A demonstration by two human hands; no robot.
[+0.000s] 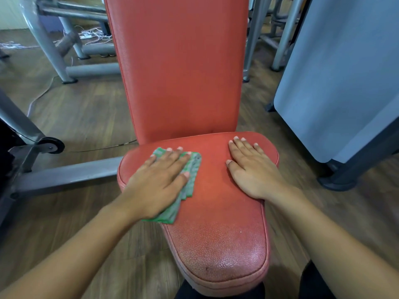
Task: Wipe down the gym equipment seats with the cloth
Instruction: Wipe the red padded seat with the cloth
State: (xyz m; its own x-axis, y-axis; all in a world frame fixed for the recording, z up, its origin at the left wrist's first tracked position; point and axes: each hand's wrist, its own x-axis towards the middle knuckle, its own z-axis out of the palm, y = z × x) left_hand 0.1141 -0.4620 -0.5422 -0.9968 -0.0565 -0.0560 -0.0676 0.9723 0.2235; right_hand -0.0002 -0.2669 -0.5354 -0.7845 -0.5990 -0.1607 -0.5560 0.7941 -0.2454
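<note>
A person leaned over a red padded gym seat (216, 223), both bare forearms reaching in from the bottom of the view. The left hand (159, 180) lay palm down on a folded green-and-white cloth (193, 167), its fingers (170, 157) straight and slightly fanned, pressing the cloth flat against the pad with the thumb stretched along the cloth's right side. The cloth sat on the left rear part of the seat, folded into several layers whose stepped edges showed just beside the thumb; its far end poked out past the fingertips and its near corner reached the seat's left edge where the pad narrowed. The right hand (250, 169) rested palm down directly on the bare vinyl at the right rear of the seat, apart from the cloth, its fingers (239, 146) straight and a little spread, the thumb held out to the left, holding nothing. The near, narrow end of the seat showed a pebbled, glossy sheen. Behind the seat a tall red backrest (179, 72) rose upright, its lower edge close above the rear of the pad. A grey steel frame bar (64, 174) ran from the left toward the seat over the wood-plank floor (86, 108), with a small black wheel (50, 145) near it. Thin white cables (92, 35) lay tangled on the floor farther back, among other grey machine legs. A pale blue-grey panel (345, 72) stood to the right, and dark trousers (313, 281) showed at the bottom edge.
</note>
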